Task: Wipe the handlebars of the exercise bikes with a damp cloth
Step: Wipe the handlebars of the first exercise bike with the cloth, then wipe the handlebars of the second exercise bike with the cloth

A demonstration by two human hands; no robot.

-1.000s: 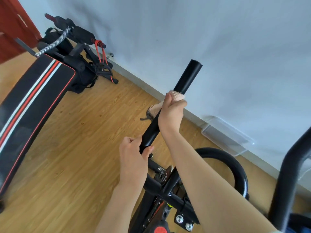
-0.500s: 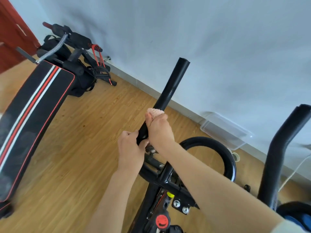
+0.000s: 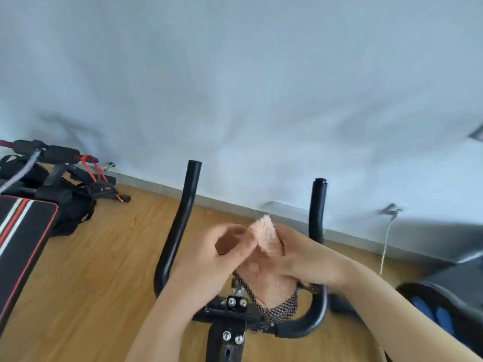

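Observation:
The exercise bike's black handlebars stand in front of me: a left bar and a right bar rise from a clamp with bolts. Both my hands hold a peach fluffy cloth with a dark speckled edge above the middle of the bars, between the two uprights. My left hand pinches its upper fold. My right hand grips it from the right. Neither hand touches a bar.
A black sit-up bench with red and white stripes stands at the left, black straps and foam rollers behind it. The pale wall is close ahead. A cord hangs at the right. Dark equipment sits at the lower right.
Both hands have come off the left bar and met in the middle, holding the cloth between the uprights. The view has swung up and to the right.

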